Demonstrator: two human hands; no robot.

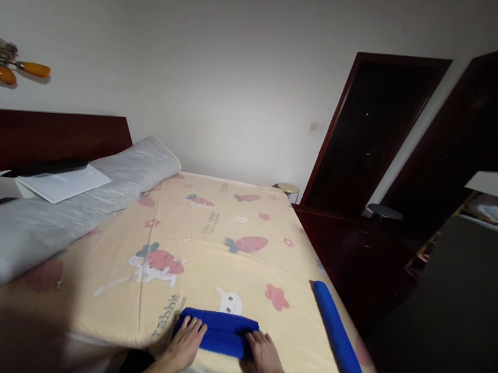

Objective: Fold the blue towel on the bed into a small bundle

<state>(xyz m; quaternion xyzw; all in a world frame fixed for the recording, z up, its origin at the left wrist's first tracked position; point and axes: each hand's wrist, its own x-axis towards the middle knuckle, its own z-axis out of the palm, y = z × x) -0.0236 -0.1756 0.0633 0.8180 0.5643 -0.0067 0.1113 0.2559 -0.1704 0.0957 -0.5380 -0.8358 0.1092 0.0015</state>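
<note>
A blue cloth (224,334), folded into a flat, thick strip, lies across the near edge of the bed in front of me. My left hand (187,342) has its fingers curled over the cloth's left end. At the opposite end, my right hand (264,355) grips the cloth with bent fingers; its thumb is mostly hidden. Off to the right, near the bed's side edge, rests a tightly rolled blue cloth (341,339), apart from both hands.
A bed sheet (211,224) with rabbits and carrots covers the bed. Along the headboard (49,130) runs a long grey bundle (66,211) with a white box lid (63,182) on it. Stools (384,212) stand beyond the bed, and a dark cabinet (467,301) rises at right.
</note>
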